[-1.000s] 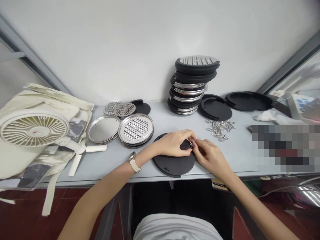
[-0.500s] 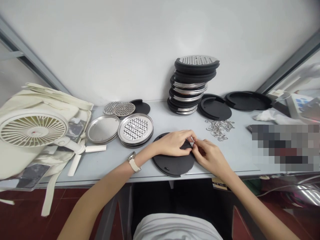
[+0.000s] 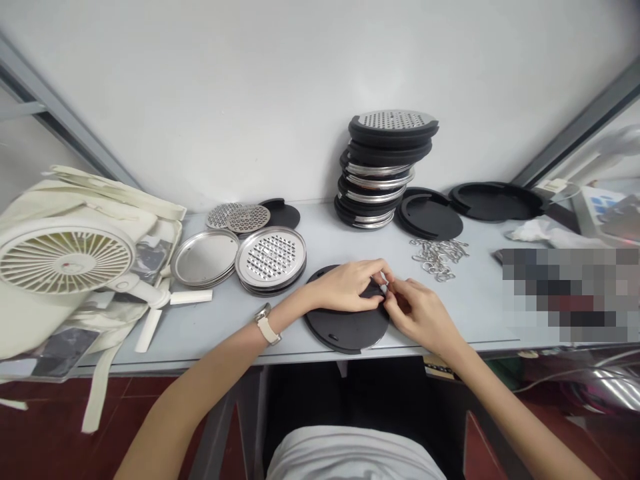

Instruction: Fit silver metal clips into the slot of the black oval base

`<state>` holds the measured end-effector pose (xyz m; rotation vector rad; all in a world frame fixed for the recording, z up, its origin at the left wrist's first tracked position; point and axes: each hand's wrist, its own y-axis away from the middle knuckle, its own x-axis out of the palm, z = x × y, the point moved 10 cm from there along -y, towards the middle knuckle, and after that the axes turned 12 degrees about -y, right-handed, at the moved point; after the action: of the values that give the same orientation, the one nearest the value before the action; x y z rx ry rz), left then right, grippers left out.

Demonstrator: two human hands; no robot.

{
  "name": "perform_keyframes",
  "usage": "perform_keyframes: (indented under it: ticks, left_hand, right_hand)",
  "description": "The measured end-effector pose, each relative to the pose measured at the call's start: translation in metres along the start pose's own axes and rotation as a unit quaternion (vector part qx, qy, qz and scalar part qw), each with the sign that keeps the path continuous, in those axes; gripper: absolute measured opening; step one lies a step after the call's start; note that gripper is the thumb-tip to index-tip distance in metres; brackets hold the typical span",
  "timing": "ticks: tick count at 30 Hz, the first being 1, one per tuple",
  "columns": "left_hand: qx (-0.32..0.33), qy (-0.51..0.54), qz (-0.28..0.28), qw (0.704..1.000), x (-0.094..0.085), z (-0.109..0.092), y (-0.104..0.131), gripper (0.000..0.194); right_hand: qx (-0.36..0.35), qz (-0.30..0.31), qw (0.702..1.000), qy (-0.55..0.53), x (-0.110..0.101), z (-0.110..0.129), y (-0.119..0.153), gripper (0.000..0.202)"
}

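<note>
A round black disc (image 3: 350,330) lies flat near the front edge of the table, with small slots in it. My left hand (image 3: 345,287) rests over its upper part, thumb and fingertips bent together at the disc's right edge. From the right, my right hand (image 3: 420,310) pinches at the same spot, its fingertips meeting those of my left. Between them shows a glint of a small metal piece (image 3: 384,289), mostly covered by fingers. Just beyond my right hand lies a pile of small wire-like metal clasps (image 3: 440,257).
Behind stands a tall leaning stack of black-rimmed metal grater discs (image 3: 385,170). More black round trays (image 3: 433,217) lie to its right. At left are a grater plate (image 3: 270,257), plain metal lids (image 3: 205,257), a white fan (image 3: 70,260) and a cream bag (image 3: 30,200).
Both hands stay at the disc's right edge, with only a slight shift of the fingertips around the small metal piece.
</note>
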<state>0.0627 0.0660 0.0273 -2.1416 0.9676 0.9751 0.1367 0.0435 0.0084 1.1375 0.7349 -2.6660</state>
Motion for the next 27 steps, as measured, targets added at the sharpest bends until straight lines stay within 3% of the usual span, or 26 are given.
perform_keyframes:
  ticks: [27]
  left_hand:
    - [0.032,-0.01,-0.013,0.999,-0.0028,-0.0071,0.0001,0.027]
  right_hand:
    - [-0.001,0.006,1.0,0.017,0.0018,-0.0008,0.0008,0.017]
